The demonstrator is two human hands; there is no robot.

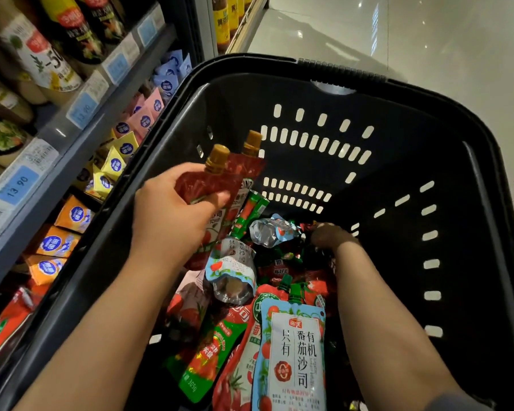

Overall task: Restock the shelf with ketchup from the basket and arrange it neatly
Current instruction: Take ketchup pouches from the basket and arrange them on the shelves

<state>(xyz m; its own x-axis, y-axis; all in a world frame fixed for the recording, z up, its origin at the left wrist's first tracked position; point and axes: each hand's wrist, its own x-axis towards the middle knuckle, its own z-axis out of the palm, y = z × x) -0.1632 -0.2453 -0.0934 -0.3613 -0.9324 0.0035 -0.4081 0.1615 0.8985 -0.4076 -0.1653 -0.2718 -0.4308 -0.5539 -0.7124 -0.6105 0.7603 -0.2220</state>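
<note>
Head cam: left hand (172, 215) fingers curled round two red ketchup pouches (220, 185), held above black basket (472, 161). Right hand (331, 235) down in pouch pile (267, 292); fingers' state can't tell. Shelf (80, 137) at left.

A: The right hand (331, 235) reaches deep in the basket (472, 161). Its fingers are in shadow; I cannot tell if they hold something.

B: The left hand (172, 215) covers the middle of two red pouches (235, 173). The basket's near edge is cut off below. The small shelf labels (83, 106) are too blurred to read.
</note>
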